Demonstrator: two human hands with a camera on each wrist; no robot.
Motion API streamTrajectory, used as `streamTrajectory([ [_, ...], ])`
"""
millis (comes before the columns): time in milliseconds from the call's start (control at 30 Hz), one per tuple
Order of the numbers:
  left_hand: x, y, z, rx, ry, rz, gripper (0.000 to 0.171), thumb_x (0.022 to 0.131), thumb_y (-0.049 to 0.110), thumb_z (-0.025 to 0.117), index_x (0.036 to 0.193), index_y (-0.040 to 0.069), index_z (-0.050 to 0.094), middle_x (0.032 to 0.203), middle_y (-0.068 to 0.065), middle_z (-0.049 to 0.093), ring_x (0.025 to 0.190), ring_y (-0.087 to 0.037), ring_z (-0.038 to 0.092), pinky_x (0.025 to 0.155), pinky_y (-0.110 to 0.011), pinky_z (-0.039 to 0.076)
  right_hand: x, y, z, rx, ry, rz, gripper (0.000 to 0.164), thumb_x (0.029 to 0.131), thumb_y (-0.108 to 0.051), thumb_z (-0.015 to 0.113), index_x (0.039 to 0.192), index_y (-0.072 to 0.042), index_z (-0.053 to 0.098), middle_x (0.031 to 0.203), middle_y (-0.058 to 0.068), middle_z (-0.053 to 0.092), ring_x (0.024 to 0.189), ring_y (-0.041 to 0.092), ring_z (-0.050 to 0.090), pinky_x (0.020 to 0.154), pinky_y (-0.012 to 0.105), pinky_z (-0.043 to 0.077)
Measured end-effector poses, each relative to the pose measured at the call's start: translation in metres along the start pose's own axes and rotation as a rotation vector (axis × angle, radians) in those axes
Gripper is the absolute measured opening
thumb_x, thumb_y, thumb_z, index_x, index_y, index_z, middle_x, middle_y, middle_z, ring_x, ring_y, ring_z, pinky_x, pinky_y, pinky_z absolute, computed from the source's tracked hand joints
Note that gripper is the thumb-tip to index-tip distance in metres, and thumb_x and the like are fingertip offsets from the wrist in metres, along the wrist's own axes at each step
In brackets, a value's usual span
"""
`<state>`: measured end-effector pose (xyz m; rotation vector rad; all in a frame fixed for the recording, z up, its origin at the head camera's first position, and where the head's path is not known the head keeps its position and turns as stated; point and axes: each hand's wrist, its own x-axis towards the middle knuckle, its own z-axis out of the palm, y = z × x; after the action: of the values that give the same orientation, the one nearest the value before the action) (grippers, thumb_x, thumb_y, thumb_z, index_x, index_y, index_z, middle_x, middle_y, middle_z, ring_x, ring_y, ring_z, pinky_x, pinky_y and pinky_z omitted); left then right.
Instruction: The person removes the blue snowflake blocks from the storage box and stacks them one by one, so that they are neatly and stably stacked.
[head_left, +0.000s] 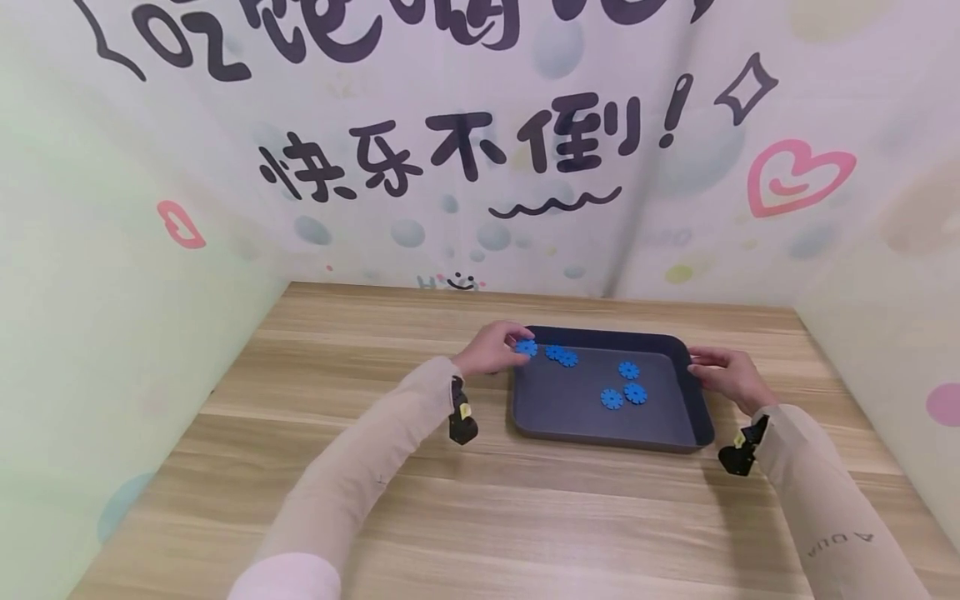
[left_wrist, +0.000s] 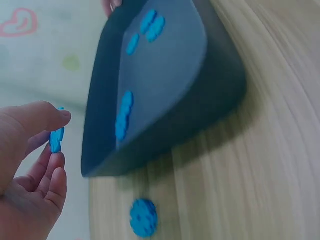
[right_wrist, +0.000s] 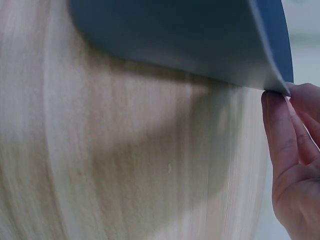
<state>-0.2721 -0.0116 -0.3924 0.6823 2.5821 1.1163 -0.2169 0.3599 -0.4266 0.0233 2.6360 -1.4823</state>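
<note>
A dark grey rectangular baking tray (head_left: 600,429) lies on the table with several flat blue notched discs inside, among them one disc (head_left: 611,399) near its middle. At the tray's far left corner my left hand (head_left: 491,348) pinches a blue notched disc (left_wrist: 56,137) between thumb and fingers, just above the rim. Whether that is a single disc or more than one, I cannot tell. My right hand (head_left: 726,377) holds the tray's right rim, thumb and fingers on either side of the wall in the right wrist view.
In the left wrist view, blue discs (left_wrist: 144,218), seemingly stacked, lie on the wooden table (head_left: 337,517) outside the tray, beside its left end. A printed white curtain (head_left: 450,225) hangs along the table's back edge, with similar sheets at both sides.
</note>
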Motion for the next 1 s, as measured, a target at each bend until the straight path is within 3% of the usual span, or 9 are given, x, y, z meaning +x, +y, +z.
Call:
streamTrajectory([
  [367, -0.004, -0.033, -0.01, -0.051, 0.048, -0.006, 0.04, 0.077, 0.009, 0.067, 0.114, -0.001, 0.057, 0.108, -0.014, 0.058, 0.093, -0.026, 0.053, 0.08, -0.035, 0.044, 0.0, 0.0, -0.003, -0.012, 0.005, -0.003, 0.048, 0.087, -0.009, 0.055, 0.126, 0.014, 0.037, 0.112, 0.031, 0.048, 0.076, -0.005, 0.053, 0.068, 0.019, 0.048],
  [567, 0.051, -0.157, 0.025, -0.015, 0.153, 0.166, 0.04, 0.071, 0.027, 0.073, 0.104, 0.007, 0.063, 0.092, -0.002, 0.062, 0.074, -0.012, 0.055, 0.064, -0.022, 0.045, 0.003, 0.001, -0.001, 0.009, -0.005, -0.016, 0.048, 0.087, -0.008, 0.055, 0.126, 0.015, 0.037, 0.112, 0.032, 0.048, 0.077, -0.004, 0.054, 0.069, 0.019, 0.048],
  [600, 0.059, -0.173, 0.031, 0.002, 0.164, 0.142, 0.039, 0.071, 0.024, 0.072, 0.105, 0.005, 0.062, 0.094, -0.004, 0.062, 0.076, -0.014, 0.055, 0.065, -0.023, 0.045, 0.003, 0.001, -0.001, 0.013, -0.009, -0.017, 0.049, 0.087, -0.007, 0.055, 0.126, 0.015, 0.036, 0.112, 0.032, 0.047, 0.078, -0.004, 0.054, 0.069, 0.019, 0.048],
  [633, 0.061, -0.178, 0.033, 0.018, 0.171, 0.125, 0.039, 0.071, 0.021, 0.071, 0.105, 0.005, 0.062, 0.094, -0.005, 0.062, 0.076, -0.016, 0.055, 0.066, -0.024, 0.045, 0.003, 0.001, -0.001, 0.017, -0.01, -0.018, 0.049, 0.087, -0.007, 0.055, 0.126, 0.015, 0.036, 0.112, 0.031, 0.047, 0.078, -0.004, 0.054, 0.07, 0.019, 0.048],
  [700, 0.056, -0.173, 0.03, 0.007, 0.161, 0.104, 0.038, 0.071, 0.019, 0.071, 0.105, 0.006, 0.062, 0.095, -0.006, 0.062, 0.077, -0.016, 0.055, 0.066, -0.025, 0.045, 0.003, 0.001, -0.001, 0.024, -0.012, -0.019, 0.048, 0.087, -0.006, 0.054, 0.126, 0.015, 0.035, 0.111, 0.031, 0.047, 0.078, -0.004, 0.054, 0.07, 0.02, 0.048],
  [800, 0.029, -0.128, 0.016, -0.002, 0.121, 0.018, 0.038, 0.072, 0.01, 0.068, 0.108, 0.002, 0.061, 0.1, -0.01, 0.061, 0.083, -0.02, 0.055, 0.071, -0.03, 0.045, 0.003, 0.001, -0.001, 0.028, -0.011, -0.025, 0.048, 0.087, -0.004, 0.054, 0.126, 0.016, 0.035, 0.111, 0.031, 0.047, 0.078, -0.004, 0.054, 0.07, 0.02, 0.048],
  [867, 0.013, -0.102, 0.006, -0.043, 0.101, 0.006, 0.036, 0.072, 0.01, 0.069, 0.107, 0.002, 0.062, 0.099, -0.009, 0.061, 0.083, -0.02, 0.055, 0.072, -0.029, 0.045, 0.002, 0.001, -0.001, 0.028, -0.008, -0.022, 0.048, 0.087, -0.004, 0.053, 0.126, 0.016, 0.035, 0.112, 0.032, 0.046, 0.078, -0.004, 0.054, 0.07, 0.02, 0.048],
  [933, 0.0, -0.08, 0.003, -0.029, 0.099, -0.036, 0.035, 0.074, 0.004, 0.065, 0.108, -0.004, 0.06, 0.102, -0.014, 0.06, 0.087, -0.023, 0.055, 0.076, -0.031, 0.045, 0.002, 0.0, -0.001, 0.026, -0.008, -0.018, 0.048, 0.087, -0.005, 0.053, 0.126, 0.015, 0.035, 0.113, 0.033, 0.045, 0.078, -0.005, 0.054, 0.07, 0.02, 0.048],
  [1000, -0.005, -0.071, 0.003, -0.019, 0.109, -0.031, 0.034, 0.075, 0.002, 0.064, 0.108, -0.006, 0.059, 0.102, -0.015, 0.059, 0.087, -0.024, 0.054, 0.076, -0.03, 0.044, 0.002, 0.0, -0.001, 0.026, -0.009, -0.01, 0.048, 0.087, -0.005, 0.053, 0.127, 0.015, 0.034, 0.114, 0.034, 0.043, 0.078, -0.005, 0.053, 0.071, 0.021, 0.048],
])
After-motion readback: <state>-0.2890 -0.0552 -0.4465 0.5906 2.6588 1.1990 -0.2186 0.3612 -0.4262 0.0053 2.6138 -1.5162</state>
